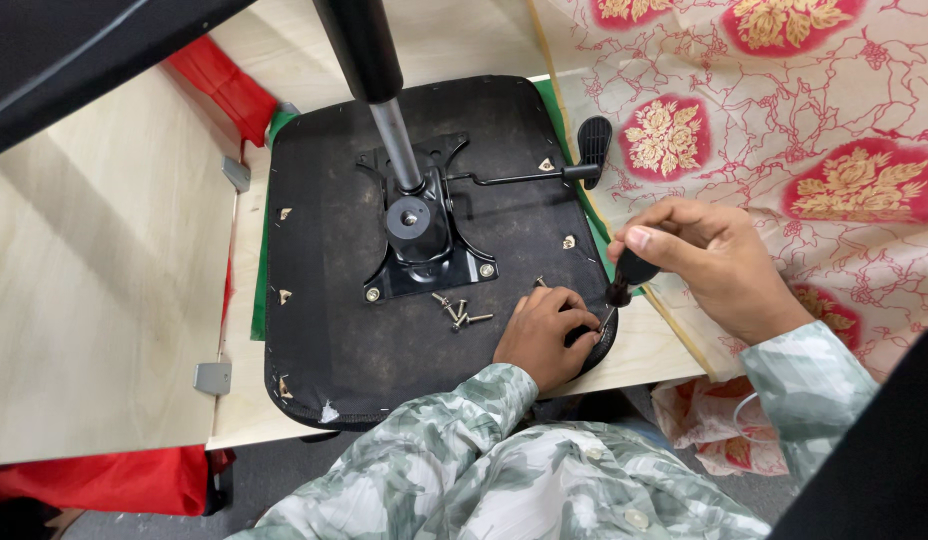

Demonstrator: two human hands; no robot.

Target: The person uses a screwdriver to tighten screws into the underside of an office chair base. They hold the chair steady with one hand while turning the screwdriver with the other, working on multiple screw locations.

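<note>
An upturned black chair seat [324, 330] lies on a pale wooden surface, with a black metal tilt plate [424, 240] and gas cylinder [369, 70] bolted at its middle. My left hand [544, 335] rests on the seat's right edge, fingers curled around the tip area of a screwdriver. My right hand [709, 255] grips the screwdriver's black handle [629, 272], held tilted over that edge. Several loose screws [456, 312] lie on the seat just left of my left hand.
A black lever with paddle knob [592, 140] juts from the plate to the right. A red and gold floral cloth [784, 130] covers the right side. Grey metal brackets [212, 376] sit on the wooden panel at left. Red fabric [104, 480] lies below.
</note>
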